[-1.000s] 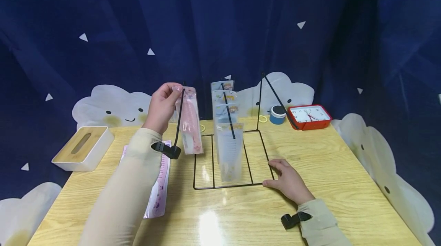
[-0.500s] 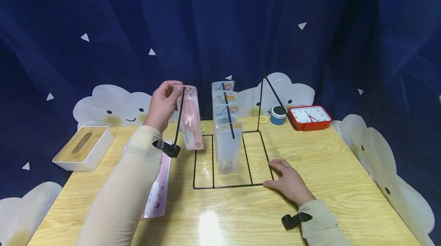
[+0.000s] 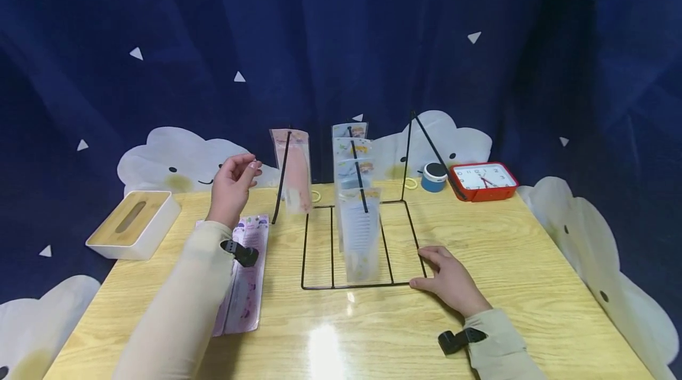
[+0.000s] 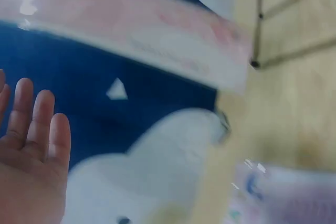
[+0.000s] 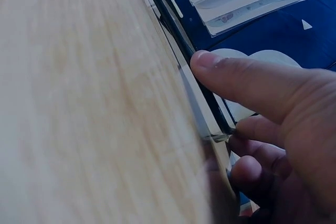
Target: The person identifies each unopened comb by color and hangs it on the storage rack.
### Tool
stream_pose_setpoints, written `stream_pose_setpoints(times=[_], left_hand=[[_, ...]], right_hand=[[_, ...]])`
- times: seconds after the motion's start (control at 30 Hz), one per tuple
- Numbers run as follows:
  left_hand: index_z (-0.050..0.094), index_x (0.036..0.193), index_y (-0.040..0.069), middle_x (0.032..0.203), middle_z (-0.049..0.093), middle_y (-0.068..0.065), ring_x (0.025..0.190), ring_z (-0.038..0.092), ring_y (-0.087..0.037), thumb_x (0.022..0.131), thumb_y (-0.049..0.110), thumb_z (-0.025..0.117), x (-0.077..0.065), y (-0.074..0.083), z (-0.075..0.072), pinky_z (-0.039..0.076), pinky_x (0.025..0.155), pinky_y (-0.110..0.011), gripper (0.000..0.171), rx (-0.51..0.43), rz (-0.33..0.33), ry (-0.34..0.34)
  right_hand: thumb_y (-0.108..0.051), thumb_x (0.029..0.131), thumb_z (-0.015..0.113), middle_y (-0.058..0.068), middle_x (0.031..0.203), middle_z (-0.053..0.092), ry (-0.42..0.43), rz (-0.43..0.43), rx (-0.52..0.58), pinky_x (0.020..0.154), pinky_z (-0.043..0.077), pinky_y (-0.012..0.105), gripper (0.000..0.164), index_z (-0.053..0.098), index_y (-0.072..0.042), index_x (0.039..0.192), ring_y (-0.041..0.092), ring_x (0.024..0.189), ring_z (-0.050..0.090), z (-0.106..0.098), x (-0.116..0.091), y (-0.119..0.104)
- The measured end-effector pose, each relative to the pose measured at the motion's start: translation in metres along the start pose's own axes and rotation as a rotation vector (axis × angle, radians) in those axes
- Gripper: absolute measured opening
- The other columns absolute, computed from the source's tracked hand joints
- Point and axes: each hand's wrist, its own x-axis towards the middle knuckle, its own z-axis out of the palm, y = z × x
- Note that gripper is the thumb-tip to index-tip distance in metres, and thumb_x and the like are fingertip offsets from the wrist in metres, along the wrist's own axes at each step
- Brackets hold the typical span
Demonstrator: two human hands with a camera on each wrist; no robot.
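A pink comb pack [image 3: 298, 173] is hung by its top edge on the left hook [image 3: 277, 202] of a black wire rack [image 3: 333, 287], presumably so that it can hang free, with pale blue packs [image 3: 361, 238] strung in a row on the middle hook [image 3: 359, 174]. The left hand [image 3: 230, 187] is held just beside it, fingers loose, nothing gripped. The rack's near right corner is pinched by the right hand [image 3: 447, 282], seemingly against tipping; purple packs [image 3: 247, 303] are laid flat on the bench [image 3: 293, 344], likely for easy reach.
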Motion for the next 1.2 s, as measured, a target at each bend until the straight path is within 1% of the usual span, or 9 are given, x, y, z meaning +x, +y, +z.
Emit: stream_pose_setpoints(times=[0.13, 0.23, 0.4, 0.57, 0.77, 0.87, 1.03, 1.1, 1.2], left_hand=[[0.054, 0.130, 0.001, 0.123, 0.064, -0.015, 0.098, 0.062, -0.008, 0.104, 0.024, 0.056, -0.003, -0.029, -0.009, 0.050, 0.087, -0.028, 0.035, 0.030, -0.059, 0.011], [0.056, 0.130, 0.001, 0.119, 0.064, -0.013, 0.096, 0.061, -0.007, 0.103, 0.022, 0.058, -0.007, -0.050, -0.014, 0.050, 0.084, -0.024, 0.034, 0.078, -0.119, 0.013], [0.054, 0.137, 0.005, 0.131, 0.061, -0.012, 0.113, 0.058, -0.016, 0.102, 0.015, 0.059, -0.016, -0.079, -0.020, 0.048, 0.090, -0.021, 0.036, 0.144, -0.195, -0.019], [0.051, 0.142, 0.007, 0.141, 0.055, -0.013, 0.131, 0.051, -0.027, 0.102, 0.010, 0.058, -0.023, -0.093, -0.018, 0.043, 0.106, -0.037, 0.041, 0.148, -0.255, -0.063], [0.045, 0.146, 0.003, 0.149, 0.047, -0.017, 0.140, 0.040, -0.033, 0.102, 0.010, 0.056, -0.027, -0.095, -0.012, 0.038, 0.111, -0.048, 0.046, 0.146, -0.344, -0.142], [0.043, 0.148, 0.002, 0.151, 0.043, -0.020, 0.140, 0.039, -0.037, 0.102, 0.012, 0.056, -0.029, -0.097, -0.011, 0.041, 0.108, -0.050, 0.049, 0.223, -0.344, -0.205], [0.044, 0.148, 0.001, 0.147, 0.047, -0.025, 0.133, 0.047, -0.041, 0.097, 0.010, 0.062, -0.032, -0.103, -0.009, 0.044, 0.104, -0.052, 0.055, 0.474, -0.327, -0.298], [0.044, 0.147, -0.001, 0.144, 0.049, -0.027, 0.131, 0.049, -0.043, 0.094, 0.010, 0.067, -0.032, -0.107, -0.008, 0.041, 0.106, -0.053, 0.059, 0.575, -0.313, -0.315], [0.045, 0.145, -0.003, 0.137, 0.053, -0.029, 0.125, 0.052, -0.043, 0.088, 0.011, 0.073, -0.032, -0.113, -0.009, 0.039, 0.106, -0.055, 0.065, 0.660, -0.290, -0.314]], right_hand=[[-0.040, 0.080, 0.084, 0.016, 0.141, 0.051, 0.003, -0.005, 0.005, 0.101, 0.043, 0.056, 0.081, 0.052, 0.002, 0.142, 0.039, 0.126, 0.052, 0.000, 0.000, 0.001], [-0.041, 0.080, 0.084, 0.015, 0.141, 0.051, -0.003, 0.001, 0.008, 0.101, 0.043, 0.055, 0.082, 0.053, 0.002, 0.142, 0.038, 0.126, 0.052, 0.000, 0.000, 0.001], [-0.041, 0.080, 0.084, 0.015, 0.140, 0.051, -0.008, 0.011, 0.016, 0.101, 0.043, 0.056, 0.081, 0.052, 0.002, 0.142, 0.039, 0.127, 0.051, 0.001, 0.000, 0.002], [-0.040, 0.080, 0.084, 0.016, 0.140, 0.051, -0.006, 0.008, 0.009, 0.100, 0.044, 0.056, 0.081, 0.053, 0.002, 0.142, 0.040, 0.125, 0.052, 0.000, 0.000, 0.002], [-0.044, 0.080, 0.083, 0.016, 0.141, 0.051, -0.008, 0.003, -0.003, 0.100, 0.044, 0.056, 0.083, 0.052, 0.001, 0.142, 0.040, 0.125, 0.053, 0.000, 0.001, 0.003], [-0.045, 0.080, 0.083, 0.015, 0.141, 0.051, -0.009, 0.005, 0.000, 0.100, 0.044, 0.056, 0.083, 0.052, 0.001, 0.143, 0.040, 0.126, 0.052, 0.001, 0.002, 0.003], [-0.044, 0.080, 0.083, 0.014, 0.140, 0.051, -0.007, 0.004, 0.007, 0.100, 0.044, 0.056, 0.082, 0.053, 0.000, 0.142, 0.040, 0.125, 0.052, 0.001, 0.001, 0.003], [-0.044, 0.080, 0.083, 0.014, 0.140, 0.052, -0.005, 0.002, 0.008, 0.099, 0.045, 0.056, 0.082, 0.053, 0.000, 0.142, 0.039, 0.124, 0.053, 0.001, 0.001, 0.003], [-0.043, 0.080, 0.083, 0.014, 0.140, 0.052, -0.002, 0.005, 0.008, 0.099, 0.045, 0.056, 0.081, 0.053, 0.000, 0.142, 0.038, 0.124, 0.054, 0.001, 0.001, 0.003]])
